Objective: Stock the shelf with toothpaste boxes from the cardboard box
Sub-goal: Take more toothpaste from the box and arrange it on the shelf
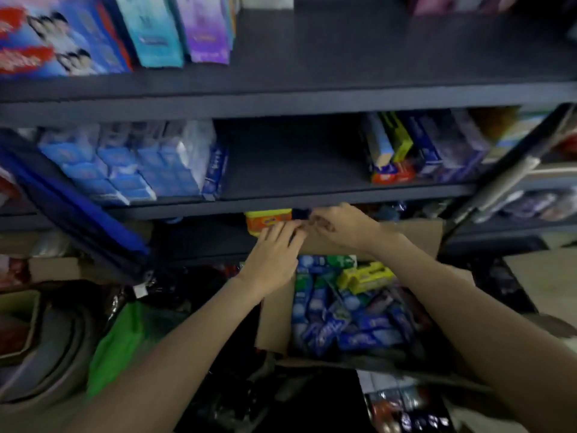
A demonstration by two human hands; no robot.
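Both hands are meeting above the cardboard box [274, 320]: left hand [273, 256] fingers relaxed, right hand [340, 226] grip unclear, toothpaste boxes [349, 320] lying inside.

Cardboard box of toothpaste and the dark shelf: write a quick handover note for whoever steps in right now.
Left hand: fingers on the far flap of the brown cardboard box, grip unclear in the blur.
Right hand: at the same flap, fingers curled; what it holds cannot be told.
Blue toothpaste boxes and yellow-green boxes still fill the carton.
Dark middle shelf: open gap between the blue packs on the left and the mixed boxes on the right.
Done: nothing from this carton visibly in hand.
Left: move the boxes into the gap.
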